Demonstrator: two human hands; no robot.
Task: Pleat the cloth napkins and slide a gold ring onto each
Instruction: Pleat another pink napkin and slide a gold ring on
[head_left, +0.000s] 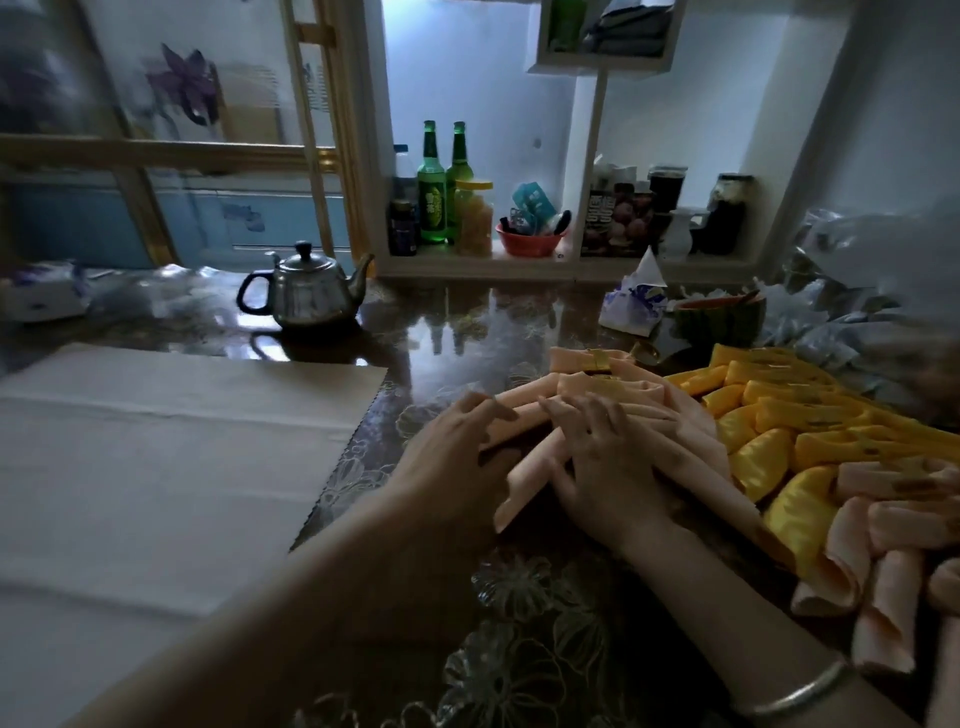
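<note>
Peach napkin (524, 483): left hand (457, 447) pinches fold; right hand (608, 467) presses flat, fingers spread.

Right side is packed: the yellow napkins (779, 415) and the rolled peach napkins (883, 519) fill it, right up against the peach napkin (524, 478) that the right hand (608, 467) presses and the left hand (457, 452) grips. Left of that there's a strip of bare patterned table (374, 457), then a flat white sheet (156, 457) a hand can pass over. Behind the napkin, glossy tabletop runs open up to the teapot (306, 291), tissue pack (634, 306) and watermelon (719, 317). Crumpled plastic bags (857, 270) wall off the far right.
</note>
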